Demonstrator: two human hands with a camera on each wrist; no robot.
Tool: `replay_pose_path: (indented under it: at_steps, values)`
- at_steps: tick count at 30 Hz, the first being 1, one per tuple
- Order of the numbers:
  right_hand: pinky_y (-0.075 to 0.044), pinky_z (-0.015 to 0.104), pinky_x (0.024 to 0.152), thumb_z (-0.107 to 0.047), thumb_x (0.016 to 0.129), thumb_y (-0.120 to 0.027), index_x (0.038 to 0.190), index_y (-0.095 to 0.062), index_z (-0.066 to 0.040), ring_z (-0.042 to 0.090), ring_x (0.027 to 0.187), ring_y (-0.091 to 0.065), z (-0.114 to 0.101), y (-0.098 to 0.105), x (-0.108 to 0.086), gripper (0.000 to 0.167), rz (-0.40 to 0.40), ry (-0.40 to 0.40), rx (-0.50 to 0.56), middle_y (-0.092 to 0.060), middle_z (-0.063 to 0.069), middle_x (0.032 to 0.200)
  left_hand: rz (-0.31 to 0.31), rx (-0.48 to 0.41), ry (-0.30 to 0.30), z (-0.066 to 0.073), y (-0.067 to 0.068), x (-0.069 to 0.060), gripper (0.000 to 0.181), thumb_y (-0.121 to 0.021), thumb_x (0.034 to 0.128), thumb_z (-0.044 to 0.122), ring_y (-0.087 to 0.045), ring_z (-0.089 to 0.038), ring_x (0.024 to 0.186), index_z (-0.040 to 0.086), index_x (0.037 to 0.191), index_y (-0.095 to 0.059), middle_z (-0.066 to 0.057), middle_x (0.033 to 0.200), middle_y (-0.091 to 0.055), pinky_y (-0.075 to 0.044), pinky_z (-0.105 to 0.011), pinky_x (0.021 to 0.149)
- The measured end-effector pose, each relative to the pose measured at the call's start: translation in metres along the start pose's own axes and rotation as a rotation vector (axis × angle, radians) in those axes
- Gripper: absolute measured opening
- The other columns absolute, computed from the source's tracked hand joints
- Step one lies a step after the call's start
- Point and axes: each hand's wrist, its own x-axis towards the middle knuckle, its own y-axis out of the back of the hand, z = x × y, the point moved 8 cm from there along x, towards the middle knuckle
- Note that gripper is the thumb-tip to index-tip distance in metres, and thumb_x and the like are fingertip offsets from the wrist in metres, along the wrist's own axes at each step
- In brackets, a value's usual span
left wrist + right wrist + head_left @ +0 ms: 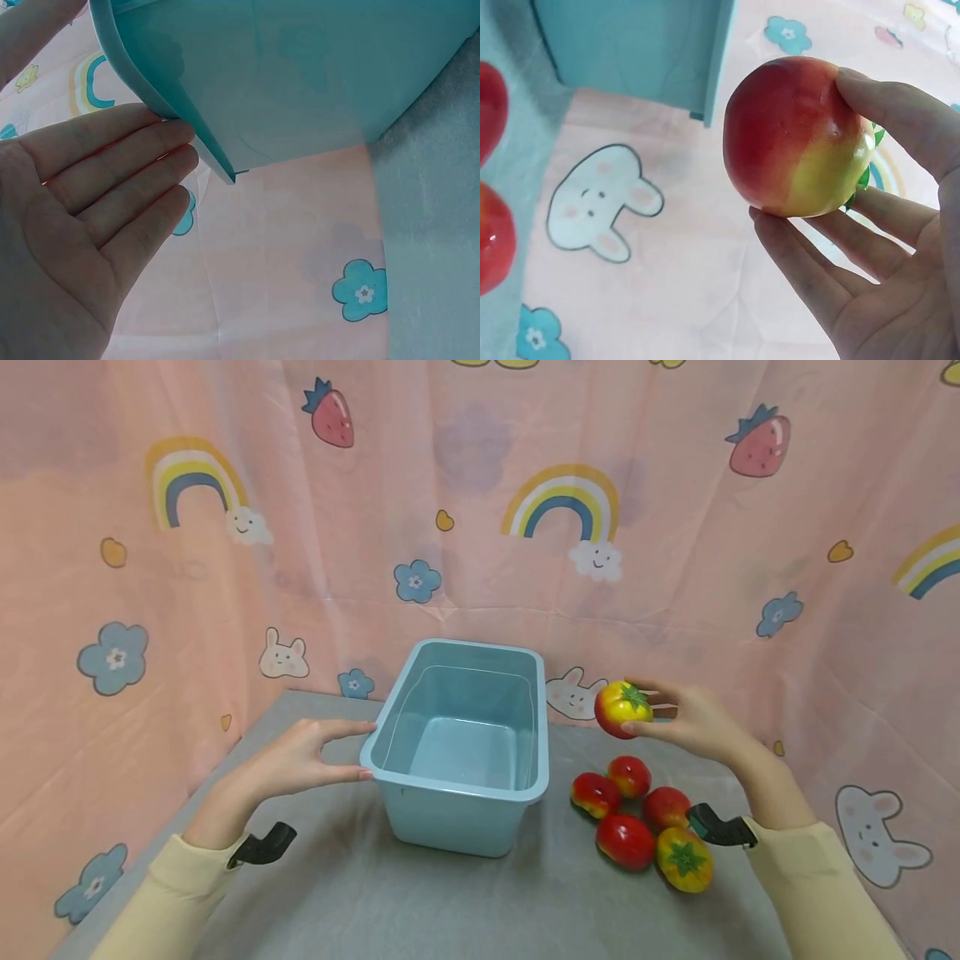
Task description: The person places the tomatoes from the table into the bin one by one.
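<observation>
A light blue plastic bin stands on the grey table with its inside bare. My left hand is at the bin's left rim, fingertips and thumb touching it; in the left wrist view the fingers lie straight against the rim's edge. To the right of the bin, my right hand holds a red-and-yellow tomato-like fruit above the table, pinched between thumb and fingertips. Its green star-shaped leaf cap faces the palm. The right wrist view shows the fruit's smooth, shiny side.
Several similar fruits lie in a cluster right of the bin, among them a red one and a yellow one. A pink patterned curtain hangs behind and beside the grey table. Each wrist wears a black strap mount.
</observation>
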Motion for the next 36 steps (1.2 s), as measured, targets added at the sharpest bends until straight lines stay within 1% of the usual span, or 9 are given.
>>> replay_pose_path:
  at_steps: [8,14,20,27,32,36]
  values:
    - [-0.057,0.045,0.082,-0.028,0.082,-0.074,0.135,-0.052,-0.009,0.038,0.11,-0.06,-0.021,0.001,0.017,0.06,0.001,0.061,0.021,-0.058,0.016,0.129,0.004,0.001,-0.004,0.001,0.0,0.0,0.069,-0.072,0.0768,0.054,-0.056,-0.018,0.122,0.014,0.131,-0.058,0.003,0.13,-0.06,-0.051,-0.042,0.095]
    - [-0.057,0.045,0.081,-0.029,0.082,-0.074,0.134,-0.053,-0.011,0.037,0.11,-0.061,-0.036,0.003,0.029,0.059,0.0,0.098,0.016,-0.059,0.014,0.128,0.015,0.004,-0.012,0.001,0.001,0.0,0.067,-0.072,0.078,0.052,-0.056,-0.02,0.121,0.012,0.131,-0.058,0.0,0.13,-0.061,-0.051,-0.044,0.094]
    - [-0.057,0.046,0.083,-0.035,0.082,-0.073,0.135,-0.052,-0.011,0.037,0.11,-0.061,-0.045,0.001,0.04,0.062,-0.02,0.083,0.001,-0.06,0.015,0.127,0.018,0.003,-0.012,0.0,0.0,0.0,0.066,-0.072,0.0784,0.05,-0.057,-0.022,0.121,0.012,0.131,-0.059,-0.001,0.13,-0.061,-0.051,-0.045,0.093]
    - [-0.056,0.045,0.084,-0.034,0.081,-0.075,0.134,-0.052,-0.008,0.037,0.109,-0.062,-0.06,-0.001,0.053,0.063,-0.035,0.102,0.014,-0.06,0.015,0.127,0.014,-0.004,-0.003,0.0,0.0,0.001,0.069,-0.072,0.0769,0.054,-0.056,-0.019,0.122,0.013,0.131,-0.059,0.001,0.13,-0.061,-0.051,-0.043,0.095]
    - [-0.057,0.044,0.082,-0.035,0.08,-0.075,0.135,-0.052,-0.009,0.036,0.109,-0.062,-0.071,-0.006,0.059,0.064,-0.048,0.1,0.029,-0.06,0.015,0.126,0.006,0.001,-0.001,-0.001,-0.001,0.001,0.07,-0.071,0.0769,0.055,-0.056,-0.02,0.122,0.013,0.132,-0.058,0.0,0.131,-0.06,-0.05,-0.044,0.096]
    - [-0.058,0.042,0.082,-0.033,0.08,-0.076,0.134,-0.054,-0.011,0.034,0.107,-0.064,-0.079,-0.009,0.065,0.062,-0.047,0.122,0.036,-0.062,0.013,0.125,0.006,0.002,-0.001,-0.001,-0.001,0.002,0.071,-0.07,0.0767,0.056,-0.056,-0.02,0.121,0.013,0.132,-0.058,-0.001,0.131,-0.06,-0.05,-0.044,0.096]
